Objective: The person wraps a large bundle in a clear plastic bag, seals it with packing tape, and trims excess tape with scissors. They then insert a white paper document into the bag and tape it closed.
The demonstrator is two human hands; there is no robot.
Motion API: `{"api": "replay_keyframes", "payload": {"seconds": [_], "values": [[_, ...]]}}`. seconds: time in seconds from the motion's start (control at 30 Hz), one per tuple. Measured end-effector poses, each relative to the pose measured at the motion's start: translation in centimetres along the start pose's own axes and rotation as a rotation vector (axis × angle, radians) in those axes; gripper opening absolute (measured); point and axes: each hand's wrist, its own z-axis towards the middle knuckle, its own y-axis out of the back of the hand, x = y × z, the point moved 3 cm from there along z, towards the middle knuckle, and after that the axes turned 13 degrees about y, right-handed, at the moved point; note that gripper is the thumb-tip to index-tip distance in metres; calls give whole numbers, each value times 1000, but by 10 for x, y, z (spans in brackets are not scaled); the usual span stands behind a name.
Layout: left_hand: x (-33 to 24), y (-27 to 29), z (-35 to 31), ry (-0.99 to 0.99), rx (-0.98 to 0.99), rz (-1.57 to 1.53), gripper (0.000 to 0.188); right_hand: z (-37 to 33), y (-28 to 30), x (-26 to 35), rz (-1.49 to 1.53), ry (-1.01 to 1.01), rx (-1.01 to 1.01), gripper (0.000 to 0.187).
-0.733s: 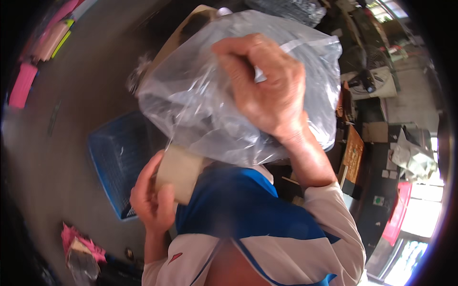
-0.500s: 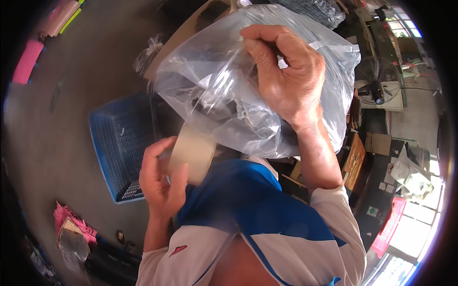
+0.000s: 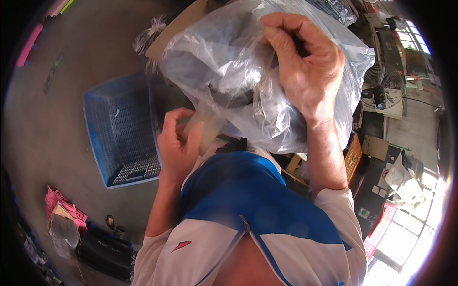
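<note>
A large clear plastic bag [image 3: 222, 62] bulges in front of me, its film creased and shiny; dark shapes show faintly through it. Over its upper part my right hand [image 3: 312, 71] is closed, thumb and forefinger pinched together, seemingly on the film. At the bag's lower left, my left hand [image 3: 179, 143] grips a tan tape roll [image 3: 210, 125] between thumb and fingers. Motion blurs the roll, and its far end overlaps the bag's lower edge. What lies inside the bag cannot be made out.
On the floor at left stands a blue plastic basket [image 3: 121, 128]. Brown cardboard [image 3: 167, 40] lies behind the bag. A fan [image 3: 379, 95] stands at right, near a cluttered dark bench [image 3: 374, 174]. Pink sheets [image 3: 64, 209] and a black bundle [image 3: 102, 252] lie at lower left.
My left hand has moved up and to the right with the tape roll, closer to the bag. My right hand has shifted slightly up and right, still pinched.
</note>
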Motion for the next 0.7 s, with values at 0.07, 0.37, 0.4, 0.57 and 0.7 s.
{"api": "replay_keyframes", "payload": {"seconds": [0.07,0.37,0.4,0.57,0.7], "values": [[-5,-1,1,-41,24,-18,29,3,-2,0,108,-40,-19,11],[-30,-14,9,-139,8,196,15,6,-2,-10,104,155,-30,11],[-30,-15,14,-116,31,218,16,7,-3,-11,40,262,-29,12],[-27,-8,38,-72,-13,320,21,8,-7,-23,-167,474,-207,11],[-26,-3,49,-144,72,384,24,-20,12,1,-115,580,-296,19]]}}
